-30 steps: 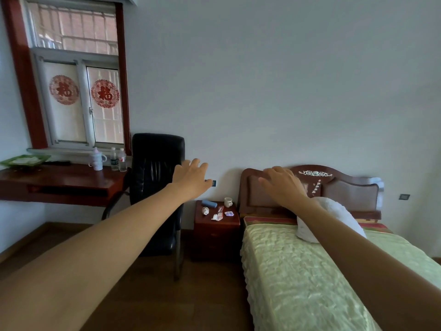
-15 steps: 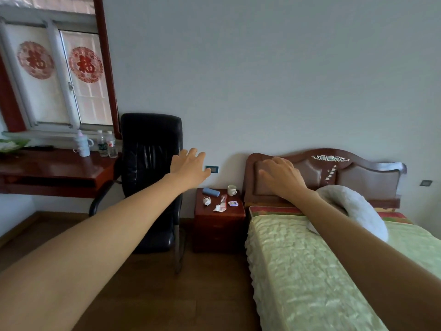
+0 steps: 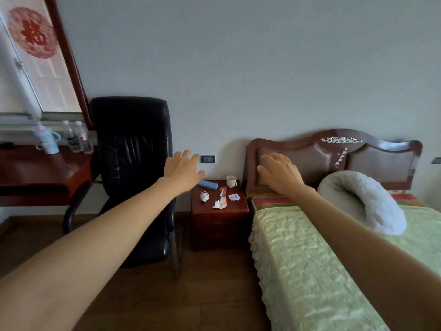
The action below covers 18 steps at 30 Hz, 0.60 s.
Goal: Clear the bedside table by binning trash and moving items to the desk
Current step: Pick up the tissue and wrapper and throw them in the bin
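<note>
The dark red bedside table (image 3: 220,213) stands between a chair and the bed, some way ahead. On its top lie a blue case (image 3: 208,184), a white mug (image 3: 231,181), a small white crumpled piece (image 3: 204,196), a red-and-white wrapper (image 3: 220,201) and a small purple packet (image 3: 234,197). My left hand (image 3: 182,168) is stretched out in the air with relaxed fingers, holding nothing. Level with it, my right hand (image 3: 281,174) also reaches forward, fingers loosely bent and empty. The wooden desk (image 3: 40,174) is at the left under the window.
A black leather chair (image 3: 132,168) stands between desk and bedside table. On the desk are a white jug (image 3: 47,139) and two water bottles (image 3: 77,137). The bed (image 3: 322,259) with green cover and white pillow (image 3: 365,199) fills the right. Wooden floor lies ahead.
The view has moved closer to the bedside table and tilted down; the window and desk slid left. Both arms stay stretched forward, hands empty.
</note>
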{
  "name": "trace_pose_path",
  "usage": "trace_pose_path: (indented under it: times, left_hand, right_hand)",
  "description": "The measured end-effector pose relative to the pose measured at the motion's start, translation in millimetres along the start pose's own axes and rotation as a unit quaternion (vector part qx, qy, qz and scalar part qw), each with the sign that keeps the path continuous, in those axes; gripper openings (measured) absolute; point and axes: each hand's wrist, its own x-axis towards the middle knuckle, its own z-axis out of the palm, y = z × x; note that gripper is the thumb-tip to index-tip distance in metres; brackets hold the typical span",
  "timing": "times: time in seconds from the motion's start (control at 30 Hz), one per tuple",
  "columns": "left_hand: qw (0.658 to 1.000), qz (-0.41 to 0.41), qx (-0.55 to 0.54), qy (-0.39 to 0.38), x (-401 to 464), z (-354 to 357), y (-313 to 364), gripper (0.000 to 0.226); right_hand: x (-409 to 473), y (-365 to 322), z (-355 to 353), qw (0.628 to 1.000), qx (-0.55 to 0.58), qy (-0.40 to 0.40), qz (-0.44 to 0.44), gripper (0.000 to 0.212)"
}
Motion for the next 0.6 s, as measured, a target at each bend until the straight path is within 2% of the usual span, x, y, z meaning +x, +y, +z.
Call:
trace_pose_path:
  times: [0.37, 0.6]
  left_hand:
    - [0.999, -0.019, -0.01, -0.024, 154.2, 78.5, 14.2, 0.055]
    - [0.998, -0.033, -0.02, -0.053, 236.5, 133.9, 30.4, 0.057]
  right_hand:
    - [156.4, 72.5, 74.4, 1.0, 0.015, -0.007, -0.012, 0.045]
    - [240.3, 122.5, 113.4, 0.999, 0.021, -0.038, -0.017, 0.045]
